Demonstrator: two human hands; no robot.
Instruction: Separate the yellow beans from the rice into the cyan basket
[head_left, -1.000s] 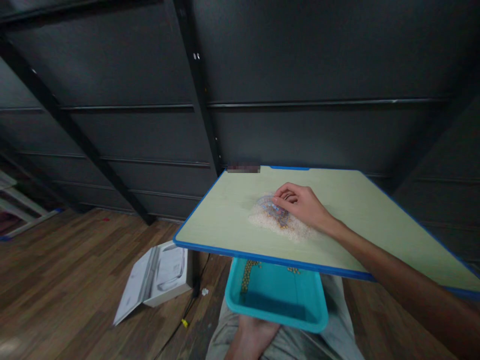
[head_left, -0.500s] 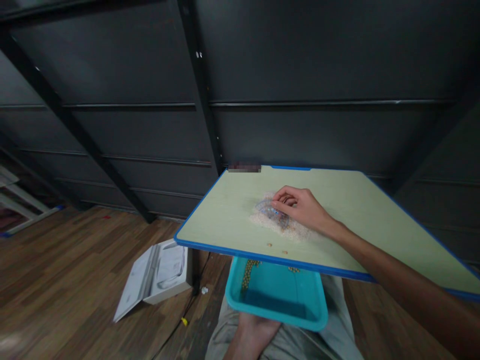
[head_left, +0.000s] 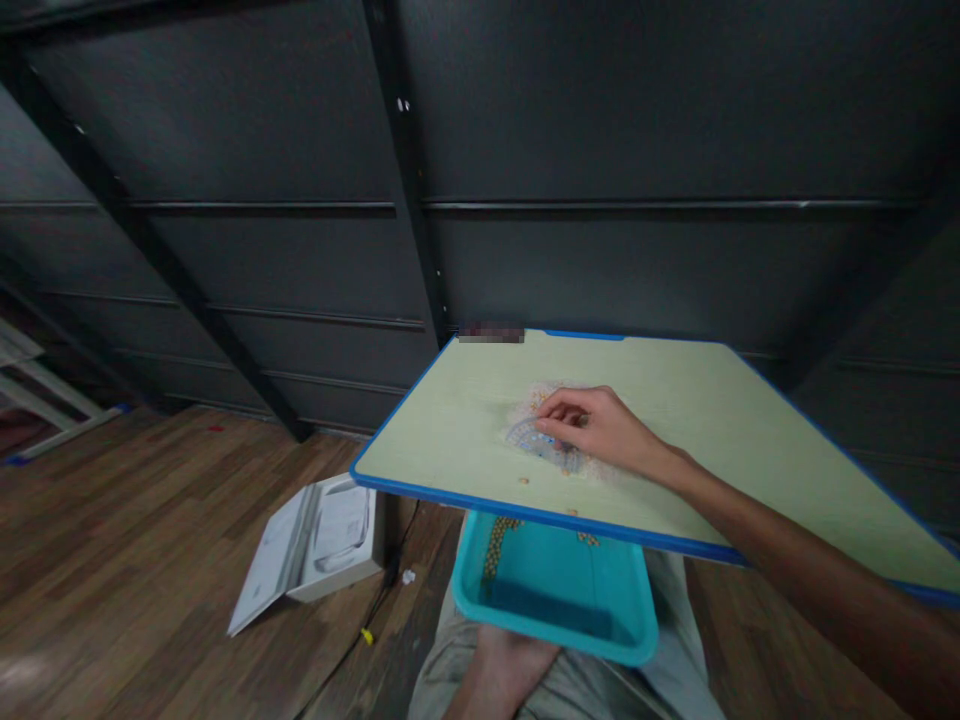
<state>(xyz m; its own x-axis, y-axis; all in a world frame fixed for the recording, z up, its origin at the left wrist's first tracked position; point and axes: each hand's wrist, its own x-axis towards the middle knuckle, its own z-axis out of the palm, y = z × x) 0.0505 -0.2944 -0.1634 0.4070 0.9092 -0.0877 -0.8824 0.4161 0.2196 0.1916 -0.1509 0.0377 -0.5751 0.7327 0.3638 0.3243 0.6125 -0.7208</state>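
Right hand [head_left: 596,428] pinches a curved ruler [head_left: 523,436]; can't tell how left hand [head_left: 516,655] grips. Pushed hard, beans [head_left: 524,480] by the counter's [head_left: 690,390] near edge could miss the tray [head_left: 555,636].

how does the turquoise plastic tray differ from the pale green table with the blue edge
The turquoise plastic tray is one colour throughout; the pale green table has a contrasting blue edge. The tray has raised walls, while the table's top is flat. The tray is smaller and sits lower, partly hidden by the table. Both carry small tan bean-like pieces.
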